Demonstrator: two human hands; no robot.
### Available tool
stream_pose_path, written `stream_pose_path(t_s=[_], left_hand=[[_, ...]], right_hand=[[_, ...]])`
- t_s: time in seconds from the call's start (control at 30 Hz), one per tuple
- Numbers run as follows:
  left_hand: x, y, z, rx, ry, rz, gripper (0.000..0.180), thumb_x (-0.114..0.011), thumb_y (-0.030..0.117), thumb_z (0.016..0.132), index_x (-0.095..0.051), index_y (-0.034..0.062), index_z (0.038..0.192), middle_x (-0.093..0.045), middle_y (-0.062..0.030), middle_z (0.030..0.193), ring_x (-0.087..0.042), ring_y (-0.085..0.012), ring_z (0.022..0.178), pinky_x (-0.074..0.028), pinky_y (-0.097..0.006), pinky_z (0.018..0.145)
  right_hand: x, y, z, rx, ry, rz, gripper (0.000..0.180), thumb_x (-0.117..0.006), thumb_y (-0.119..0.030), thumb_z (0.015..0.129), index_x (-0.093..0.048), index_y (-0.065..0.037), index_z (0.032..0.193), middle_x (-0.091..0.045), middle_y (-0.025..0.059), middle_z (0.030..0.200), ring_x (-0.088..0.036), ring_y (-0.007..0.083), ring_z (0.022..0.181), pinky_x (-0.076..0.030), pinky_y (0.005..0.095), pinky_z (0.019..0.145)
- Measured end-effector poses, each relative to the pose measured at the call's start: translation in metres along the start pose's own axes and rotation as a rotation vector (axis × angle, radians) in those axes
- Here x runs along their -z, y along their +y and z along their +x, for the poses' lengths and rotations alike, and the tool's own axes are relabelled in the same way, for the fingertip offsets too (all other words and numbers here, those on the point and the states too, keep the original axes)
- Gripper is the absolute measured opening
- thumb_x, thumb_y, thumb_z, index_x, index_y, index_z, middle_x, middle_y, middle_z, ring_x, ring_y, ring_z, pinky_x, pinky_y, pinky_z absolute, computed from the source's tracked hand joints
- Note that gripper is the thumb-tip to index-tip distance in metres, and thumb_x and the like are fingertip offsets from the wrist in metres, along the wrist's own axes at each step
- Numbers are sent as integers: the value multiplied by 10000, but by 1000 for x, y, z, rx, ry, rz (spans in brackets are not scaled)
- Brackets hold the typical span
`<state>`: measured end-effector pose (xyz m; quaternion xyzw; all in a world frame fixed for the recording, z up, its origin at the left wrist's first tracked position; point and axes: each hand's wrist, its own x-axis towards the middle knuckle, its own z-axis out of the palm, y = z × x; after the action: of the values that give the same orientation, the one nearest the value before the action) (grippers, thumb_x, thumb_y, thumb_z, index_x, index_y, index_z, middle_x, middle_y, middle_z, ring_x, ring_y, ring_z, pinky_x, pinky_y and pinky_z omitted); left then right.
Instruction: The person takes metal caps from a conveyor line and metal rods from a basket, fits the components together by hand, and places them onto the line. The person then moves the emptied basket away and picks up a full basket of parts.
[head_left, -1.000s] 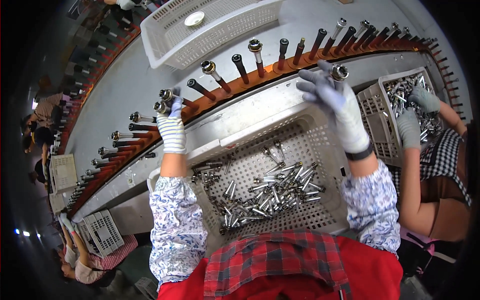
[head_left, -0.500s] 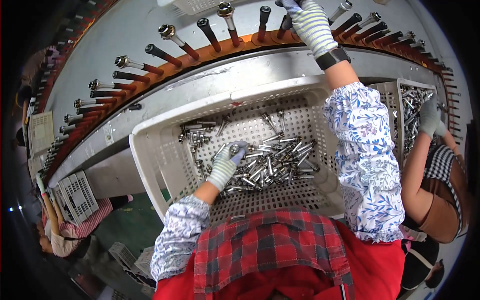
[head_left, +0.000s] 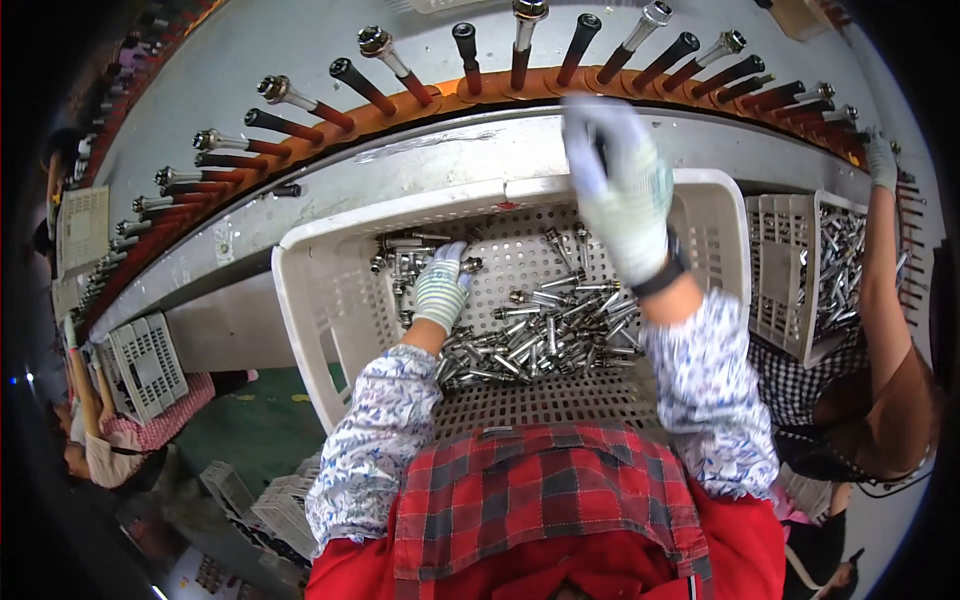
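Observation:
My left hand (head_left: pixel 441 292), in a striped glove, reaches down into a white perforated basket (head_left: pixel 330 385). Its fingers close around a bolt-like metal part (head_left: pixel 470 265) with a dark flanged head, partly covered by the glove. Just beyond lies a small group of similar parts (head_left: pixel 412 262). A larger heap of shiny bolt-like parts (head_left: pixel 550 335) fills the basket's middle and near side. My right hand (head_left: pixel 625 190), gloved and smeared by motion, hovers over the basket's far rim; a dark shape shows among its fingers, but whether it holds anything is unclear.
Beyond the basket curves an orange-brown rail (head_left: pixel 445 103) with upright rods, some black-topped, some carrying metal parts. A small black piece (head_left: pixel 288 190) lies on the metal ledge. At right, a co-worker's arm (head_left: pixel 880 270) reaches past another basket (head_left: pixel 815 320) of metal parts.
My right hand has drawn back from the rods toward the basket. My left hand has shifted toward the far-left group of parts. The co-worker's hand at right has left their basket for the rail.

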<state>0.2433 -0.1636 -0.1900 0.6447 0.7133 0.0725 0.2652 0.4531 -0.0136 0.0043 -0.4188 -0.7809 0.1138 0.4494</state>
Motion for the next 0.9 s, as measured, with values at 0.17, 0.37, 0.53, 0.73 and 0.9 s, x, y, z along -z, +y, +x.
stream_pose_path(t_s=[0.17,0.37,0.53,0.73,0.9], left_hand=[[-28,-14,47,41,-65,338,587,-603,138,738,-414,112,1293,-501,-191,1230,-559,-335,1033,-471,-412,852],[4,25,49,186,-346,186,538,-515,250,812,-400,50,1297,-453,-230,1271,-501,-368,1102,-404,-426,940],[10,48,0,208,-300,-449,703,-553,254,830,-212,-29,1375,-383,-245,1330,-395,-326,1229,-331,-338,1022],[90,134,-13,-135,-266,-1306,319,-577,184,877,-473,35,1140,-609,-121,1045,-598,-216,957,-501,-326,808],[170,203,45,-439,231,-753,189,-580,67,838,-539,52,1022,-612,-71,912,-581,-144,794,-475,-246,693]], right_hand=[[-2,15,-92,-258,-626,-467,388,-615,-408,776,-601,-39,895,-620,135,845,-616,267,722,-495,352,635],[-41,75,-129,-695,-1253,-699,713,-548,-612,756,-546,-33,1170,-587,166,1125,-582,274,1032,-471,379,863],[-72,92,-142,-757,-1174,-639,376,-574,-382,802,-669,-63,976,-651,127,1000,-622,262,951,-500,368,799],[-42,86,-140,-637,-1148,-567,240,-511,-188,834,-679,-66,953,-662,143,948,-636,282,912,-506,394,761],[-6,79,-146,-790,-1010,109,417,-582,-346,807,-603,-3,1043,-634,198,963,-606,319,909,-473,369,832]])
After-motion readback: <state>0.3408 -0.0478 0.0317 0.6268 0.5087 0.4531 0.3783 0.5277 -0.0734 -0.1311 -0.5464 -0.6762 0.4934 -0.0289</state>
